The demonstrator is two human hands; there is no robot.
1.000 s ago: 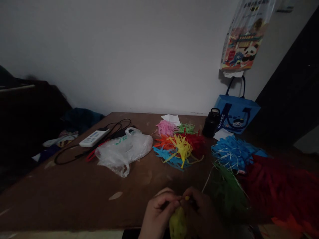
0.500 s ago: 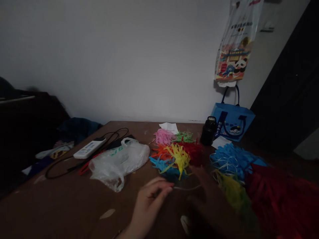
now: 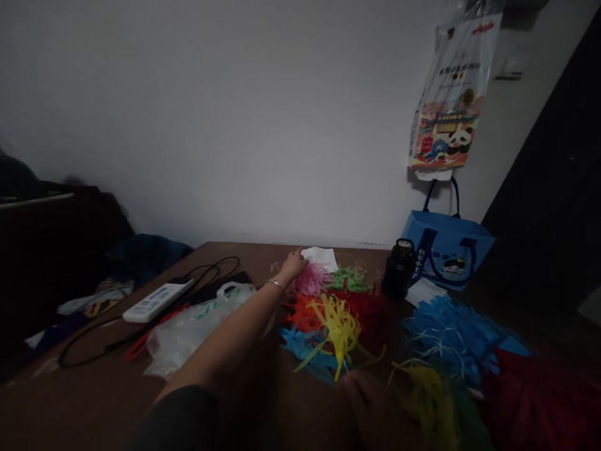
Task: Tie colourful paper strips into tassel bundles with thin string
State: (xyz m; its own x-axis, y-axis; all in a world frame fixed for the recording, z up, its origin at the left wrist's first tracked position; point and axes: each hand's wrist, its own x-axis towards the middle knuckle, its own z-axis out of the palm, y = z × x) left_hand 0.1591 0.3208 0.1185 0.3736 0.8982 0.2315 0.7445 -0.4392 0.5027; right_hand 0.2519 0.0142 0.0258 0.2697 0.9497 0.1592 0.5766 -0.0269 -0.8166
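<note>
My left arm stretches far across the table, and my left hand (image 3: 293, 265) is at the left edge of a white paper (image 3: 320, 257), beside a bundle of shredded pink strips (image 3: 310, 279). Its fingers are small and dim, so their grip is unclear. Low in front, in shadow, my right hand (image 3: 369, 401) has its fingers closed at the lower end of a yellow strip bundle (image 3: 339, 326). A short bit of white string (image 3: 346, 363) shows at its fingertips. Under and around the yellow lie orange (image 3: 302, 311), light blue (image 3: 310, 351) and dark red strips (image 3: 366, 310).
Green strips (image 3: 348, 277) lie behind. On the right are a black jar (image 3: 398, 269), a blue tote bag (image 3: 451, 250), and blue (image 3: 462, 332), olive-yellow (image 3: 429, 401) and red bundles (image 3: 539, 401). A plastic bag (image 3: 183, 341), white power strip (image 3: 158, 299) and cables are left.
My left hand has moved from the near middle, where it pinched a white string, forward to the paper at the back. My right hand has come lower and nearer. The view has tilted slightly up.
</note>
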